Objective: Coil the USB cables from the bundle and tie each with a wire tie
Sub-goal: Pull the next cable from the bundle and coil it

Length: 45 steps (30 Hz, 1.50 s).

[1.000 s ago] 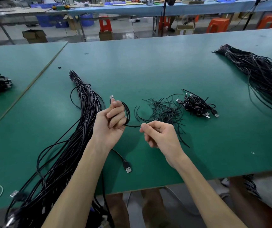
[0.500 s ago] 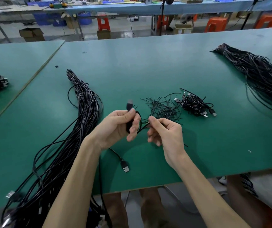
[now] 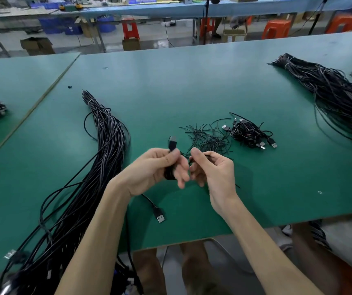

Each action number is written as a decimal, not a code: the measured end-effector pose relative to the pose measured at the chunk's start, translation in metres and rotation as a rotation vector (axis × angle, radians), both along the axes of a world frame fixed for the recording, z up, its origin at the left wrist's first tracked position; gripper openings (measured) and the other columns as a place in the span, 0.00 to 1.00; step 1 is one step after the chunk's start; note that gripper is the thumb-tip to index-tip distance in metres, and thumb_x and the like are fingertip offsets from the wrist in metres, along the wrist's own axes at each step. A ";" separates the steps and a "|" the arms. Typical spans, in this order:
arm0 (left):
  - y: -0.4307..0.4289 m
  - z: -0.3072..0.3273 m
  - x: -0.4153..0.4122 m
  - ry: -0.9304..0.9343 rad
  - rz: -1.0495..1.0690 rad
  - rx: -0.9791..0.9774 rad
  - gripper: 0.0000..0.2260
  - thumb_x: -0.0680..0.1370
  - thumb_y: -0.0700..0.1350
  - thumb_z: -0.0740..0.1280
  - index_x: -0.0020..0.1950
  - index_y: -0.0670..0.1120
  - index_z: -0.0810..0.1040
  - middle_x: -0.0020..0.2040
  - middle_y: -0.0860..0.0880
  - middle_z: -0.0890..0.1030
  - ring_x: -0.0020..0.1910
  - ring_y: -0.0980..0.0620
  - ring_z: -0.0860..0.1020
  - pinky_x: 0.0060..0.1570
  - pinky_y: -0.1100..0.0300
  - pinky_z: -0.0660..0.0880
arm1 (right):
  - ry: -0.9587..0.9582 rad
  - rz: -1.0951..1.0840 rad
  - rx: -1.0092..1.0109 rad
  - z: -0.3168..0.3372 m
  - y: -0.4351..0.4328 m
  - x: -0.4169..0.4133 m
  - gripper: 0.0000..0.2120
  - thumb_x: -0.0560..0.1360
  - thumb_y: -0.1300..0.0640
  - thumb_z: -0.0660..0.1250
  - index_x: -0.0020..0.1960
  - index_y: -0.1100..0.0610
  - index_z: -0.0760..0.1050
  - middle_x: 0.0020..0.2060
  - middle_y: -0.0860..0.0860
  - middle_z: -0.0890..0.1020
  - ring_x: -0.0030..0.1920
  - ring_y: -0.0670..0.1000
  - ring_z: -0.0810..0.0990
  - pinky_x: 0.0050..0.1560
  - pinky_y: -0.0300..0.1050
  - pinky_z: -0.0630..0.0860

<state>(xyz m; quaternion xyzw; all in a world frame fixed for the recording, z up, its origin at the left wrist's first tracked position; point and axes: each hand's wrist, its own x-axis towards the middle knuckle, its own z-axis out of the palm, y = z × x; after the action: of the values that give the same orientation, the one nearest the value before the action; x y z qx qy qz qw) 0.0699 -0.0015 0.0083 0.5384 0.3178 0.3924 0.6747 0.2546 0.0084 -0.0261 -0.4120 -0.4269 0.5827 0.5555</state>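
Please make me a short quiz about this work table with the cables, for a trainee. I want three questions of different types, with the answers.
1. True or false: the left hand grips a coiled black USB cable with one plug pointing up.
2. The loose pile of thin black wire ties lies: A) under the person's arms; B) on the green table, right beside the small heap of coiled, tied black cables; C) on the floor.
3. Fill in: the right hand pinches one thin black ___.

Key: 1 true; 2 B; 3 single wire tie.
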 end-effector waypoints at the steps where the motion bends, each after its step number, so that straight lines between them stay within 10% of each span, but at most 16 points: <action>1: 0.000 -0.002 0.001 0.048 -0.015 0.005 0.17 0.86 0.47 0.59 0.51 0.39 0.83 0.44 0.39 0.85 0.38 0.44 0.84 0.50 0.56 0.79 | -0.020 0.000 0.009 0.000 0.000 -0.001 0.13 0.76 0.51 0.76 0.39 0.59 0.81 0.30 0.55 0.83 0.26 0.49 0.78 0.24 0.39 0.68; 14: 0.003 -0.011 0.010 0.169 0.124 -0.014 0.19 0.85 0.51 0.63 0.61 0.36 0.83 0.55 0.35 0.85 0.55 0.36 0.85 0.59 0.56 0.79 | -0.259 -0.065 0.252 0.000 -0.003 -0.005 0.08 0.76 0.47 0.73 0.45 0.51 0.87 0.47 0.48 0.80 0.46 0.43 0.80 0.45 0.38 0.79; 23: 0.005 -0.013 0.011 -0.044 0.294 -0.192 0.14 0.79 0.51 0.69 0.49 0.42 0.88 0.46 0.44 0.87 0.40 0.53 0.85 0.48 0.61 0.81 | -0.671 -0.099 0.556 0.002 -0.009 -0.013 0.12 0.80 0.53 0.71 0.59 0.57 0.86 0.53 0.48 0.76 0.57 0.53 0.73 0.60 0.38 0.72; 30: 0.004 -0.010 0.005 -0.080 0.209 -0.123 0.10 0.80 0.43 0.68 0.52 0.38 0.86 0.46 0.43 0.87 0.44 0.49 0.86 0.52 0.59 0.81 | -0.387 -0.013 0.466 0.005 -0.013 -0.014 0.15 0.86 0.54 0.59 0.64 0.59 0.81 0.56 0.52 0.79 0.55 0.41 0.82 0.53 0.32 0.78; 34: 0.002 -0.006 0.007 -0.079 0.189 -0.067 0.09 0.83 0.41 0.63 0.52 0.38 0.81 0.37 0.49 0.79 0.32 0.53 0.78 0.50 0.58 0.80 | -0.251 -0.004 0.254 0.001 -0.009 -0.010 0.16 0.87 0.51 0.55 0.64 0.54 0.79 0.55 0.48 0.85 0.57 0.48 0.83 0.56 0.53 0.81; 37: -0.001 -0.003 0.009 -0.082 0.151 -0.059 0.10 0.85 0.41 0.60 0.51 0.39 0.78 0.35 0.51 0.73 0.29 0.55 0.71 0.49 0.58 0.79 | -0.356 0.066 0.274 -0.002 -0.007 -0.012 0.13 0.86 0.57 0.60 0.65 0.54 0.80 0.52 0.46 0.86 0.51 0.47 0.84 0.52 0.48 0.82; 45: -0.002 -0.001 0.006 -0.030 0.107 -0.036 0.10 0.86 0.41 0.58 0.51 0.39 0.76 0.42 0.45 0.83 0.42 0.47 0.85 0.53 0.58 0.79 | -0.330 0.081 0.282 -0.001 -0.006 -0.010 0.10 0.83 0.64 0.65 0.59 0.54 0.82 0.47 0.47 0.87 0.51 0.46 0.85 0.54 0.42 0.80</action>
<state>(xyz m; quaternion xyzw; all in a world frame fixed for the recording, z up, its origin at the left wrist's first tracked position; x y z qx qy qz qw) 0.0763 -0.0033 0.0071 0.5025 0.3432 0.4301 0.6668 0.2450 0.0020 -0.0270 -0.4023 -0.6057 0.4637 0.5063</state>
